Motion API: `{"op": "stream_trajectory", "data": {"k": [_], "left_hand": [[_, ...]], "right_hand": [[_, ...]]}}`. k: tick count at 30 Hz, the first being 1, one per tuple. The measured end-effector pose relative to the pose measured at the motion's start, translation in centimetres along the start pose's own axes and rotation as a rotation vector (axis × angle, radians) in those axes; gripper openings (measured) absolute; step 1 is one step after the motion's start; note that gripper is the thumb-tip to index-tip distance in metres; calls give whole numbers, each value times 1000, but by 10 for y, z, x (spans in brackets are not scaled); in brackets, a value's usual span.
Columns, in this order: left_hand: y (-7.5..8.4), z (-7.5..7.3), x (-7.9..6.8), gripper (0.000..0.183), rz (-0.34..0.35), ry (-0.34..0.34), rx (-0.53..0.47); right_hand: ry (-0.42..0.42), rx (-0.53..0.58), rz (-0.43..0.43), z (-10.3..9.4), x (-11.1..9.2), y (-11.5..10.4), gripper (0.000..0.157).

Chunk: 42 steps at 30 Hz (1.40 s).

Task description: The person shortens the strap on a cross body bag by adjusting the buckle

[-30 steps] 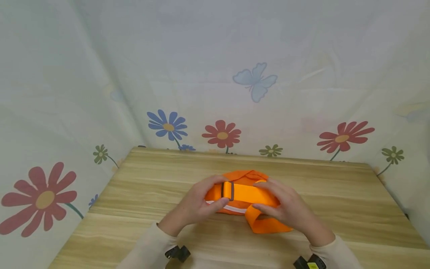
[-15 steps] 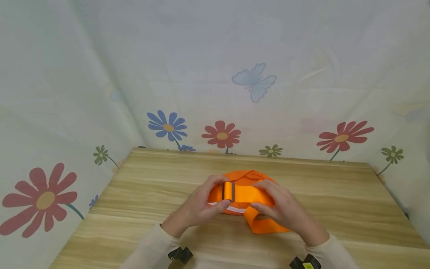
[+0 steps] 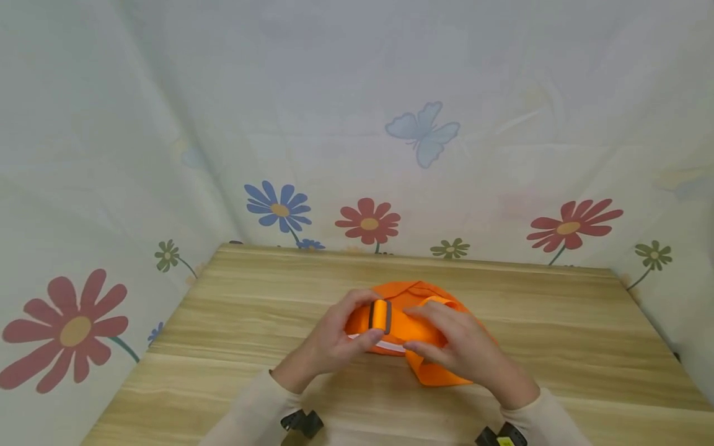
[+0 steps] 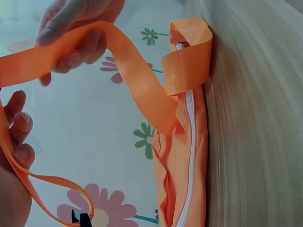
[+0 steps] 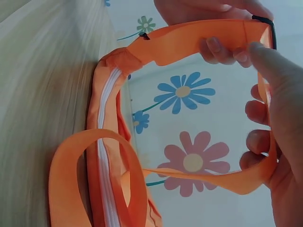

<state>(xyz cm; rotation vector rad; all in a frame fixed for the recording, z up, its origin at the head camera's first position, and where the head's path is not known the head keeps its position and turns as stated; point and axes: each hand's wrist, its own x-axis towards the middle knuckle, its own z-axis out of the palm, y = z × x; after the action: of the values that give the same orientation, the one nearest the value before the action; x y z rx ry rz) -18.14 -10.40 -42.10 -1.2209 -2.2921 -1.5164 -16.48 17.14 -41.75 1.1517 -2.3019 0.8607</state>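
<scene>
An orange waist bag with a white zipper lies on the wooden table. Above it, its wide orange strap is held up in a loop by both hands. My left hand grips the strap at a dark slider buckle, thumb in front and fingers behind. Just to the right, my right hand holds the strap between thumb and fingers. A loose loop of strap hangs down in front of the zipper. In the head view the hands cover part of the bag.
The wooden table reaches back to a pale curtain printed with flowers and a butterfly. Another curtain side stands at the left. Dark camera mounts sit at the wrists.
My right hand has slid left along the strap, closer to the buckle. My left hand has shifted slightly right and keeps its grip. More of the bag's right side shows.
</scene>
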Motion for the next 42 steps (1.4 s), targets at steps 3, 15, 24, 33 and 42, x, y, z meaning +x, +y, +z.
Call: {"op": "stream_trajectory", "data": {"k": [3,15,24,33,42], "left_hand": [[-3,2,-1,44,28,-2,-18],[-7,4,-2,50,38,-21,-42],[0,8,-1,53,-26,-26,-46],[-3,0,-4,46,-41,7,-97],[-7,-2,-7,50,-36,13,-95]], "right_hand": [[23,12,-24,2,1,-1,41],[154,123,-60,11,5,-4,33],[143,108,-87,9,12,-11,43],[40,15,22,-6,0,-2,50],[101,56,-71,-6,-2,2,47]]}}
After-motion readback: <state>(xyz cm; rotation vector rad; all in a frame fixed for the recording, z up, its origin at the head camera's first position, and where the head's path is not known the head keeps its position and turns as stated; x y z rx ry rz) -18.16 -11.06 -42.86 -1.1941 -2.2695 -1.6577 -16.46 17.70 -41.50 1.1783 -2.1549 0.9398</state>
